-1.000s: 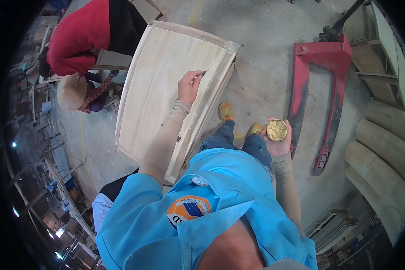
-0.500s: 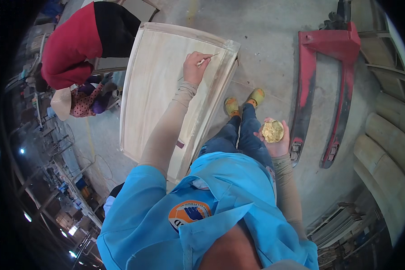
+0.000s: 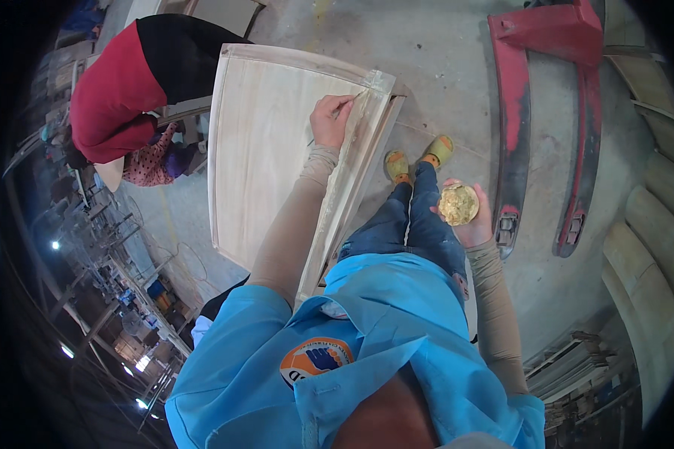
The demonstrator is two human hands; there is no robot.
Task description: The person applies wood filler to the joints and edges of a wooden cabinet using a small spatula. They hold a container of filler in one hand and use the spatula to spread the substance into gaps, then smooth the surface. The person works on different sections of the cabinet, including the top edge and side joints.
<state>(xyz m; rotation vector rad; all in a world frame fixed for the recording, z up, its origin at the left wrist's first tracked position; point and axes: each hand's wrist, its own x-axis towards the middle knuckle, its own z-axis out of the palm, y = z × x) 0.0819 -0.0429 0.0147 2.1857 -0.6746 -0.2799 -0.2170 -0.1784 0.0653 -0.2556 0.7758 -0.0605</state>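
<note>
My left hand [image 3: 331, 120] is closed, fingers pinched around a small thin tool whose tip [image 3: 358, 94] meets the edge strip of a pale wooden panel [image 3: 258, 150]. Its exact kind is hard to see, as the fingers cover most of it. Along that strip runs a rough, whitish smear of filler [image 3: 338, 176], close to my hand. Held out beside my legs, my right hand [image 3: 478, 224] cups a small round container of lumpy, yellowish putty [image 3: 457, 204]. Its fingers curl around the sides.
A red pallet truck [image 3: 511, 105] stands on the concrete floor at right, with curved wooden panels [image 3: 644, 269] beyond it. At left a person in red [image 3: 120, 86] bends over, close to another in a pointed hat [image 3: 111, 173]. Stacked boards [image 3: 577, 367] lie at lower right.
My left hand has come slightly nearer along the panel's edge strip, tool still pinched. The whole view has shifted a little. My right hand keeps holding the putty container.
</note>
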